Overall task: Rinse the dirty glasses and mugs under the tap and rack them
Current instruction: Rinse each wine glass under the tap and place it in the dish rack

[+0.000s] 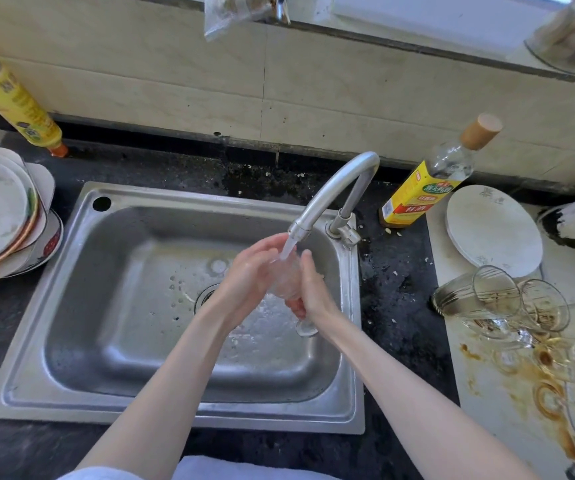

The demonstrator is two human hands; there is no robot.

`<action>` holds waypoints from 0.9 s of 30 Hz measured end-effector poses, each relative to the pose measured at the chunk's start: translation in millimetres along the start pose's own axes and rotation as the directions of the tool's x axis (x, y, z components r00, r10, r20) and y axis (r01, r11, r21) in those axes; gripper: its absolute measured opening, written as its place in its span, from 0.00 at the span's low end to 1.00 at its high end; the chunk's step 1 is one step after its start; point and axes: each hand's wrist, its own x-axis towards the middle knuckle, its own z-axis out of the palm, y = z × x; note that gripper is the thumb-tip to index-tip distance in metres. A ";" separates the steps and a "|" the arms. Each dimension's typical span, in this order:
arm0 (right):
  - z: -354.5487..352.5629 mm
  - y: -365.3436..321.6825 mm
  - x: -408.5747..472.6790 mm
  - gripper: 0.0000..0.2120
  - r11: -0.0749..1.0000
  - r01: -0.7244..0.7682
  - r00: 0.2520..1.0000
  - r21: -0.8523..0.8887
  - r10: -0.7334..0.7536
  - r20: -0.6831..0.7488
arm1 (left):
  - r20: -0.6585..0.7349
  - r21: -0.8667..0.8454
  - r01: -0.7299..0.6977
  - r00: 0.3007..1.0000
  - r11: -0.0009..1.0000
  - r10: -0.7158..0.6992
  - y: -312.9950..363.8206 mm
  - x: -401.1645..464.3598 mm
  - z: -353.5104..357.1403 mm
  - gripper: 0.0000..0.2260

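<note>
Under tap (334,188), over sink (175,407): both hands' fingers (261,252) clasp glass (284,280).

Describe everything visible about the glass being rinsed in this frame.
The glass is clear and stemmed, with a round foot showing below the hands near the sink basin's right side. It is held over the basin, tilted with its mouth up toward the tap, whose stream runs into it. The left hand and right hand wrap its bowl from both sides, hiding most of it. Any remaining dirt cannot be made out.
</note>
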 end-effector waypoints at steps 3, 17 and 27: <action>-2.9 -2.9 1.3 0.32 0.993 0.033 0.999 -0.112 -0.033 0.004 | -0.037 0.012 0.008 0.999 1.000 -0.007 5.4 -3.1 -0.5 0.18; -6.8 -8.4 1.3 0.36 0.944 0.197 0.971 -0.263 -0.151 0.184 | 0.057 0.904 -0.091 0.994 0.417 0.093 33.5 -7.7 -3.3 0.11; -17.8 -2.6 -12.2 0.33 0.764 0.265 0.961 -0.588 -0.257 0.100 | 0.082 0.804 0.009 0.989 0.595 -0.126 18.6 -5.4 -7.8 0.07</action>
